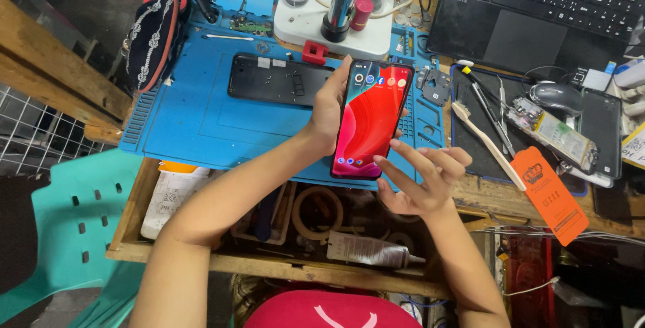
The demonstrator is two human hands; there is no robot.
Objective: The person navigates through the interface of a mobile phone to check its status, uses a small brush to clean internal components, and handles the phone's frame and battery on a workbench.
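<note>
A cluttered repair bench, seen from above: a wooden worktop (40,66) carries a blue work mat (195,126) at centre, with an open drawer (134,234) of odds and ends below its front edge and a turquoise plastic chair (74,227) at lower left. On the mat lies a dark phone back panel (275,79), flat and well apart from the hands. Behind the mat stands a white microscope base (336,26); a black laptop (537,12) fills the upper right corner. To the right, a black mat (477,140) holds a toothbrush (487,143) and tweezers (500,113), beside a computer mouse (557,96) and an orange tag (551,194). The left hand (329,110) grips a smartphone (369,120) by its edge, holding it above the blue mat's right half, its lit red screen facing up. The right hand (420,180) is open, fingers spread, with one fingertip touching the lower corner of the screen. A tube of glue (373,251) rests in the drawer beneath the hands.
</note>
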